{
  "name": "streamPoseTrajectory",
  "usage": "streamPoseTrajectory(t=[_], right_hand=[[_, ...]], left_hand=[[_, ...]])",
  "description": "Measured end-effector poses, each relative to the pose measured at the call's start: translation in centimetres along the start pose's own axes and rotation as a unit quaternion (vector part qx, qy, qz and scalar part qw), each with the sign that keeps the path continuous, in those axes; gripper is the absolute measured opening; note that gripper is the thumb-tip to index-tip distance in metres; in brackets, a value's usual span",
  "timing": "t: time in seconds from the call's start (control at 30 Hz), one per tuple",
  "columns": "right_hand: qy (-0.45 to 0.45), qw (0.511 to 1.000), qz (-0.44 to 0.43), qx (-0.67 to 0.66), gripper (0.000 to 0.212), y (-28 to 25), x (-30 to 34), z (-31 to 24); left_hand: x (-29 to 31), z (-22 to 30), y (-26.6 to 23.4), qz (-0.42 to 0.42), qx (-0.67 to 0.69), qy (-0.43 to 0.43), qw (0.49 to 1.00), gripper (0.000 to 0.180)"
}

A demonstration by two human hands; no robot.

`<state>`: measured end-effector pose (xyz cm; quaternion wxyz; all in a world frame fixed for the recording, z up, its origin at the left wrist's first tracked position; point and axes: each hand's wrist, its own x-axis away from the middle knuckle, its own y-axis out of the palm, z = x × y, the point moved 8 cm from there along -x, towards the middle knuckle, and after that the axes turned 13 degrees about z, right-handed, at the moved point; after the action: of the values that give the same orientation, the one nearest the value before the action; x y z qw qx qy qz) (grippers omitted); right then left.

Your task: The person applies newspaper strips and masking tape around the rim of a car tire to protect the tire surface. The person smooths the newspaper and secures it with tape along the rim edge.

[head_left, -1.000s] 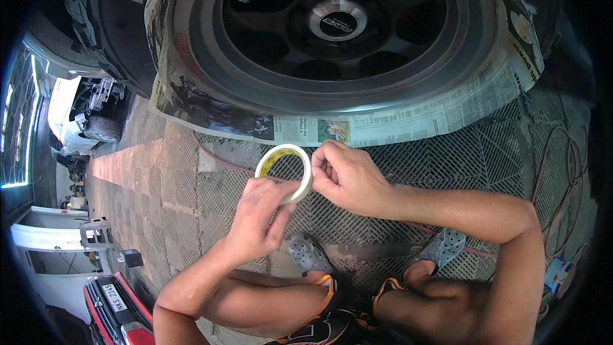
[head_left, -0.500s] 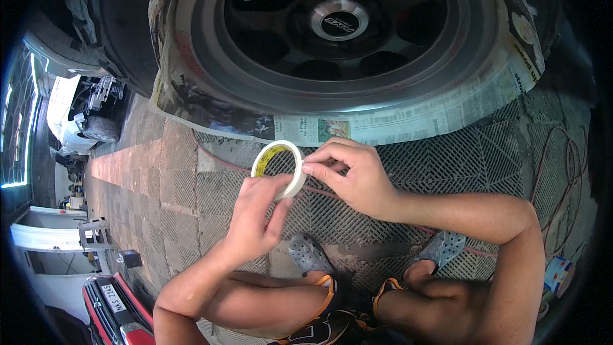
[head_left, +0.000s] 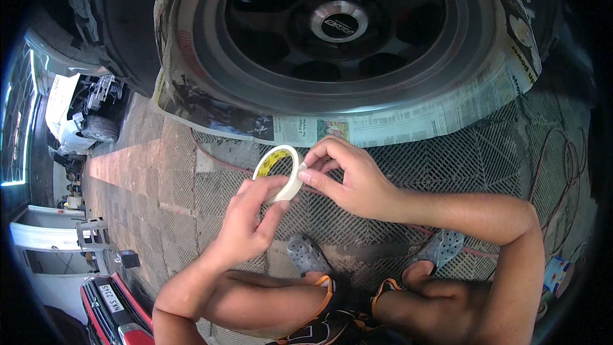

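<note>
My left hand (head_left: pixel 249 214) grips the lower left side of a roll of masking tape (head_left: pixel 295 185), off-white outside with a yellow inner core. Thumb and fingers of my right hand (head_left: pixel 348 176) pinch at the roll's right edge, where the tape's end seems to be; the fingers partly hide it. Just beyond both hands stands a car wheel (head_left: pixel 287 92) with a dark spoked rim. Sheets of newspaper (head_left: pixel 383 131) are tucked round the rim, covering the lower part of the tyre (head_left: pixel 124 25).
Grey grid tiles (head_left: pixel 447 166) make up the floor. A thin red hose (head_left: pixel 543 191) coils at the right, near a blue can (head_left: pixel 557 275). Further left are a partly stripped white car (head_left: pixel 67 108), a red vehicle (head_left: pixel 105 306) and a small black box (head_left: pixel 129 259).
The roll has tilted and dropped slightly in my left hand. My right fingers have shifted a little at its edge, still pinching there.
</note>
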<state>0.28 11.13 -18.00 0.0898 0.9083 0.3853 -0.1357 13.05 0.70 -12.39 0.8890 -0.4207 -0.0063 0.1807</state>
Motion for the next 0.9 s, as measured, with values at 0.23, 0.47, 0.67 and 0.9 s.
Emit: streamPoseTrajectory(t=[0.23, 0.47, 0.67, 0.9], right_hand=[[0.205, 0.965, 0.0, -0.163, 0.031, 1.3, 1.0, 1.7], [0.227, 0.961, 0.025, -0.159, 0.026, 1.0, 0.8, 1.4], [0.004, 0.999, 0.052, -0.008, 0.014, -0.3, -0.5, -1.5], [-0.046, 0.994, 0.052, 0.089, 0.012, -0.3, -0.6, -2.4]], left_hand=[[-0.1, 1.3, -0.6, 0.035, -0.034, 0.057, 0.997, 0.034], [0.0, 1.4, -0.9, 0.045, -0.034, 0.059, 0.997, 0.034], [0.2, 1.0, -0.6, 0.04, 0.011, 0.042, 0.998, 0.034], [0.2, 0.1, 0.0, 0.006, 0.067, -0.046, 0.997, 0.035]])
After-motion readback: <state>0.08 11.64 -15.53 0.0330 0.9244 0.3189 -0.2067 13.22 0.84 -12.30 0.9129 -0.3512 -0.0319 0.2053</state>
